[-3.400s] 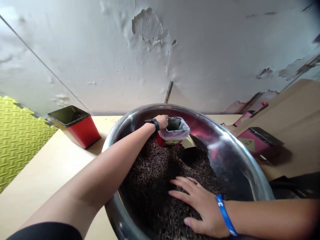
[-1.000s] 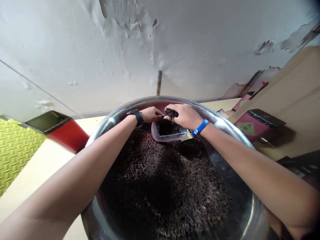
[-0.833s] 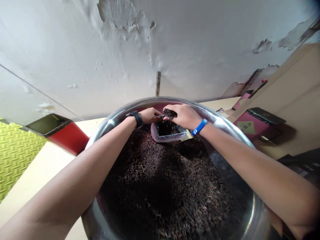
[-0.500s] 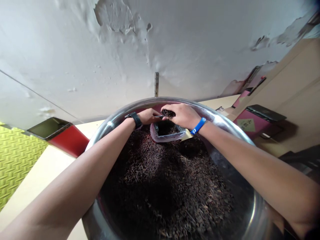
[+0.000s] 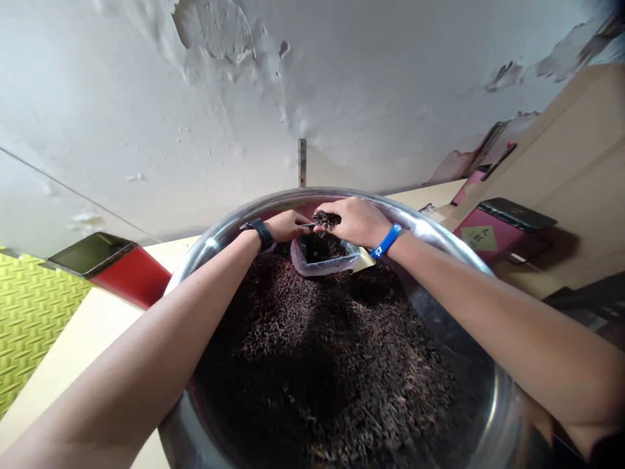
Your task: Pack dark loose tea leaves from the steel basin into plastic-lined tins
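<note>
In the head view a large steel basin (image 5: 215, 242) holds a heap of loose dark tea leaves (image 5: 336, 345). A square open-topped tea tin (image 5: 325, 268) stands in the leaves near the far wall of the basin, its rim pale and filmy, with a yellow patch at its right corner. My left hand (image 5: 288, 226) is closed on the tin's far left edge. Cupped over the opening, my right hand (image 5: 362, 220) holds a clump of tea leaves; some fall into the tin. Dark leaves show inside it.
A red tin (image 5: 134, 273), open at the top, lies tilted left of the basin on a cream table (image 5: 110, 319). To the right stands a pink lidded tin (image 5: 488, 234) with a yellow label, near a beige panel (image 5: 581, 156). Behind is a peeling wall (image 5: 342, 98).
Leaves now drop from my right hand into the tin, and more of them show below it. My left hand keeps its grip. The view has shifted slightly.
</note>
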### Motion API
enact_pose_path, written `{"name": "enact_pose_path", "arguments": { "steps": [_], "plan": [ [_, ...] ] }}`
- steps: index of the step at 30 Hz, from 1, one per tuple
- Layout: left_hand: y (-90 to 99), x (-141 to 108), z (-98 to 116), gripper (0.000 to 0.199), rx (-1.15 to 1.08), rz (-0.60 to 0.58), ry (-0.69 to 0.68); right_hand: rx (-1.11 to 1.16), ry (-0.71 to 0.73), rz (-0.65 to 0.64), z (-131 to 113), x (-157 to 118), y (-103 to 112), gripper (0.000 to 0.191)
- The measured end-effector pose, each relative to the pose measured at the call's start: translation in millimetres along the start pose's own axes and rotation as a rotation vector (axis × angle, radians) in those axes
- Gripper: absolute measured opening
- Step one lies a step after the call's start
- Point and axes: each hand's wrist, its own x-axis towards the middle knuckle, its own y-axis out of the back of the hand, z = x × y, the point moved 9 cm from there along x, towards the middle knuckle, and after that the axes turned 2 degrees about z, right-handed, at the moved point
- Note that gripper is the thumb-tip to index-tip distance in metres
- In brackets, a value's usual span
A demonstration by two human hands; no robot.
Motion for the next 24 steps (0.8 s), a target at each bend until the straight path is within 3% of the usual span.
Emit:
{"name": "enact_pose_path", "arguments": {
  "steps": [6,14,24],
  "plan": [
    [0.5,-0.6,-0.6,0.027,0.001,0.018,0.018,-0.018,-0.024,-0.067,7.5,1.5,-9.1,0.028],
    [0.6,0.2,-0.3,0.027,-0.010,0.018,-0.004,-0.099,0.004,0.008,5.6,4.2,-1.9,0.034],
    [0.5,1.4,-1.3,0.025,0.022,0.030,-0.011,-0.090,-0.092,0.005,12.9,2.0,0.7,0.046]
  ]
}}
